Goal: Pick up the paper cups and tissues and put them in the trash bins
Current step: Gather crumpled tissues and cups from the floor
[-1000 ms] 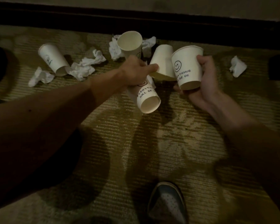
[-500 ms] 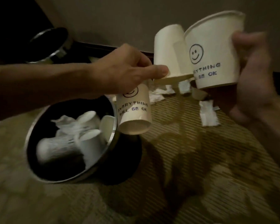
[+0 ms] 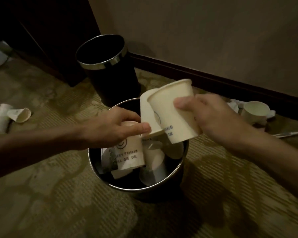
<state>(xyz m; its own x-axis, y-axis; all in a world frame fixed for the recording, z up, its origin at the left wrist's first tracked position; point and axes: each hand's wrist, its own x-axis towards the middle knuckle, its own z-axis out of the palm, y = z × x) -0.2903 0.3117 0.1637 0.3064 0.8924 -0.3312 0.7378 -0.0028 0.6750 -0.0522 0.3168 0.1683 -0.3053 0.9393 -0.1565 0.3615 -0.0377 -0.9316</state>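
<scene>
My left hand (image 3: 110, 127) holds a smiley paper cup (image 3: 129, 152) upside down over the near trash bin (image 3: 162, 186), and its thumb pinches a second plain cup (image 3: 147, 117). My right hand (image 3: 208, 117) grips another printed cup (image 3: 174, 110), tilted, above the bin's far side. Several cups and tissues lie inside that bin. A second black bin (image 3: 108, 66) with a chrome rim stands behind it, its inside dark. Loose cups (image 3: 19, 114) lie on the carpet at the left, and one cup (image 3: 255, 112) with tissues (image 3: 234, 104) sits at the right by the wall.
A dark baseboard (image 3: 230, 79) runs along the wall behind the bins. Dark furniture (image 3: 50, 40) fills the back left corner. A thin pale cable or strip (image 3: 289, 133) lies on the patterned carpet at the right.
Both hands have carried their cups from beside the near bin to directly above it, and the view has swung down onto the bin. The left-hand cup now hangs inside the rim.
</scene>
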